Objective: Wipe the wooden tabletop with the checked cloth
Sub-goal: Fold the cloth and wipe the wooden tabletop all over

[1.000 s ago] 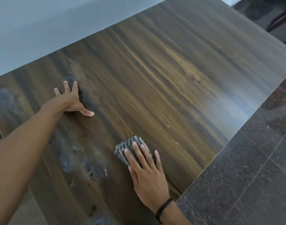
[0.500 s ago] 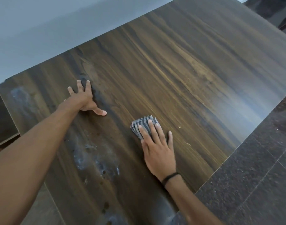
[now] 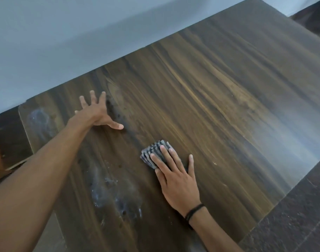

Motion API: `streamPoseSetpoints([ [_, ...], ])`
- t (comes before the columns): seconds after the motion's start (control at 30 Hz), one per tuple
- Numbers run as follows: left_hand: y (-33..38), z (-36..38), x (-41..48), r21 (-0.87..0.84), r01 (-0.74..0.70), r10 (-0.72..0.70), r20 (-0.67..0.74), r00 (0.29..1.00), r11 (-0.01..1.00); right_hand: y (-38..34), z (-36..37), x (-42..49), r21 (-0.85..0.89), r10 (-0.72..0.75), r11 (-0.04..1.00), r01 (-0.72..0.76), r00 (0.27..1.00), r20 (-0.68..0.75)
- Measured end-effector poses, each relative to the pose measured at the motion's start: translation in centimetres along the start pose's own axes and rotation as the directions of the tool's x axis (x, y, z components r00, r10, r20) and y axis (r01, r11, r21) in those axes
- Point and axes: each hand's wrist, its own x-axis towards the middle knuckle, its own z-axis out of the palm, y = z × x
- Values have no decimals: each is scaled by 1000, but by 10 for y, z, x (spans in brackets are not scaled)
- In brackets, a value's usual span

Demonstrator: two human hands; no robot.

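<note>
Tabletop: we see a dark, streaky wooden top (image 3: pixel 219 91) that fills most of the view, its far edge against a pale wall (image 3: pixel 64 42) and its near right edge above a dark speckled floor (image 3: pixel 301 215).

Cloth: the checked cloth (image 3: pixel 153 151) lies folded into a small grey pad on the top, near the middle of the view and closer to the near edge than to the wall.

Right hand: our right hand (image 3: pixel 177 180) lies palm down on the cloth. Its fingers (image 3: pixel 166 155) are straight and slightly spread, and the first three press on the cloth. The little finger rests on bare wood just right of the cloth. We cannot tell where the thumb lies. A black band (image 3: pixel 193 212) circles the wrist.

Left hand: our left hand (image 3: pixel 95 113) is planted flat on the bare wood, left of the cloth and nearer the wall, well apart from it. Its fingers (image 3: pixel 92 97) are fanned wide, the thumb stuck out to the right, and it holds nothing.

Marks: a whitish, dusty smear (image 3: pixel 108 190) with dark spots sits on the top between the two forearms. A fainter pale patch (image 3: pixel 39 117) sits by the far left corner. A dark smudge (image 3: pixel 113 110) lies just right of the left hand.

Sheen: a pale glare (image 3: pixel 290 142) lies across the right part of the top.
</note>
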Motion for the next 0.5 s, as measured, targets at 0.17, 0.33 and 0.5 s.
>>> streamPoseSetpoints([
  [0.17,-14,-27,25,-89,49,-51,-16,999,995,-19,2,31,81,26,996,-23,999,-35],
  [0.33,-23,-18,35,-133,60,-60,2,998,989,22,-5,45,6,-54,998,54,998,-40],
  [0.5,-21,-19,35,-153,56,-55,9,998,987,-22,1,61,55,-63,996,64,998,-10],
])
